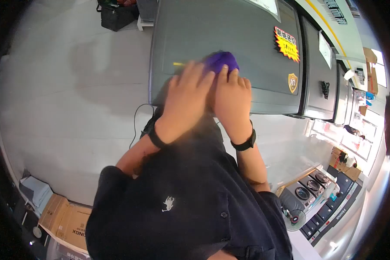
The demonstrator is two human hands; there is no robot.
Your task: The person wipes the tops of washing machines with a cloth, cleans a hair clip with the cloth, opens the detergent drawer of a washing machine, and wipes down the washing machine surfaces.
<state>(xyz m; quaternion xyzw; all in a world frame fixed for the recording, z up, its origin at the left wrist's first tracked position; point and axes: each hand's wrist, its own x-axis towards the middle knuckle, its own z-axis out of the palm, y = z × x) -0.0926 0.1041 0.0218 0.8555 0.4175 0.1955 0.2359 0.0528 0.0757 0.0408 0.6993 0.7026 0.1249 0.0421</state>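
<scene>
A bunched purple cloth (222, 60) lies against the dark grey appliance panel (195, 26). My right hand (233, 95) presses on the cloth, its fingers bent over the lower edge. Close beside it, my left hand (185, 102) is slightly blurred, with fingers stretched out and apart over the panel. The left hand's inner side meets the cloth; its exact contact is hidden. A short yellow strip (178, 64) is on the panel just beyond the left fingertips. Black bands circle both wrists.
The panel bears a red-and-yellow price sticker (287, 44) and a gold shield badge (293, 82). More dark appliances (318, 69) stand in a row to the right. A thin cable (135, 119) runs along the floor. Cardboard boxes (69, 221) are at lower left, a black bag (116, 16) at top left.
</scene>
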